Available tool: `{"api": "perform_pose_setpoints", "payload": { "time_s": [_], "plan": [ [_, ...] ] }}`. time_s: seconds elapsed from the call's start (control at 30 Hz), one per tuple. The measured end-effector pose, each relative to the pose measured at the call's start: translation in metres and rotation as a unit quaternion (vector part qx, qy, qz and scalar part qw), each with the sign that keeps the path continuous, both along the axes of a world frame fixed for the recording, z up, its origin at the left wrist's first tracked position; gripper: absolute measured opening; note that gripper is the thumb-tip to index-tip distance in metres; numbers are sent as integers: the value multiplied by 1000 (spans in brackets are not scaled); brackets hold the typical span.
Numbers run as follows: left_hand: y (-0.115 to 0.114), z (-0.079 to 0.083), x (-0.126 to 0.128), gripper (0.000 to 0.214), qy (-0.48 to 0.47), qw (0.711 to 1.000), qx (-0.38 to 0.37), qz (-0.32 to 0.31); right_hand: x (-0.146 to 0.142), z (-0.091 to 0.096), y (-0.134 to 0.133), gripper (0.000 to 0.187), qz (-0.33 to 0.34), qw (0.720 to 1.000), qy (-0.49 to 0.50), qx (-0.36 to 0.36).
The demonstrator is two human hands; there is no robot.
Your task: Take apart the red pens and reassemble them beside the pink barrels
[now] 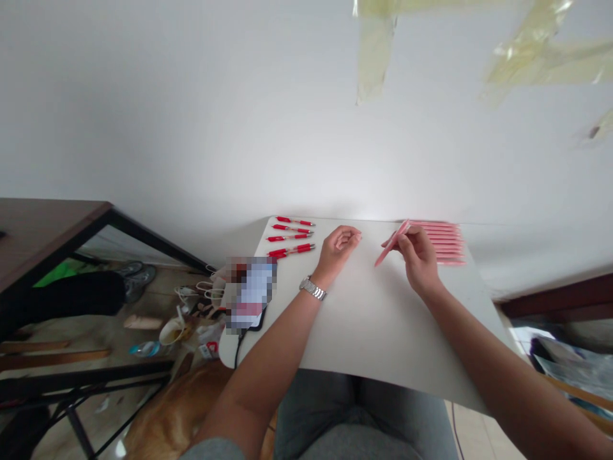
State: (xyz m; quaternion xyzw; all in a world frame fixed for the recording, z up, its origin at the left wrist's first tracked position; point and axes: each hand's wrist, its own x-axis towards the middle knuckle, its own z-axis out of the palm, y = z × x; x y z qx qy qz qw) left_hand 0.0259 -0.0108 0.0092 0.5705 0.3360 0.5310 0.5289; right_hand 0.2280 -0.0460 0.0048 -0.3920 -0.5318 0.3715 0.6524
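Between the thumb and fingers of my right hand (417, 255) is a slim pink pen (393, 243), tilted with its lower tip pointing down-left over the white table. Just behind that hand, a row of similar pink pens (443, 241) lies side by side. My left hand (340, 246), with a metal watch on its wrist, hovers near the table's middle; its fingers are curled in and nothing shows in them. To its left, several red pens (290, 237) with clear barrels lie in a loose column, the two nearest close together.
A phone with a blurred screen (253, 294) rests at the left edge of the white table (364, 332), with a cable hanging down. A dog (177, 409) lies on the floor below, near a cup (171, 332) and litter. A dark desk (52, 230) stands at left; a wall closes the back.
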Motion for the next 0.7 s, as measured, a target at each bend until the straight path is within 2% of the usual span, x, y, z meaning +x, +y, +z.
{"api": "perform_pose_setpoints", "payload": {
  "time_s": [0.1,0.23,0.4,0.7],
  "plan": [
    [-2,-1,2,32,13,1000,7,-11,0,3,0,23,28,998,-56,13],
    [-6,-1,4,28,82,995,52,-7,0,7,-1,23,32,987,-155,27],
    [-6,-6,2,28,178,982,57,-11,3,14,-1,27,-28,960,-278,35],
    [0,-14,1,29,227,971,75,-24,33,31,12,30,-66,914,-398,53]
  ]
}}
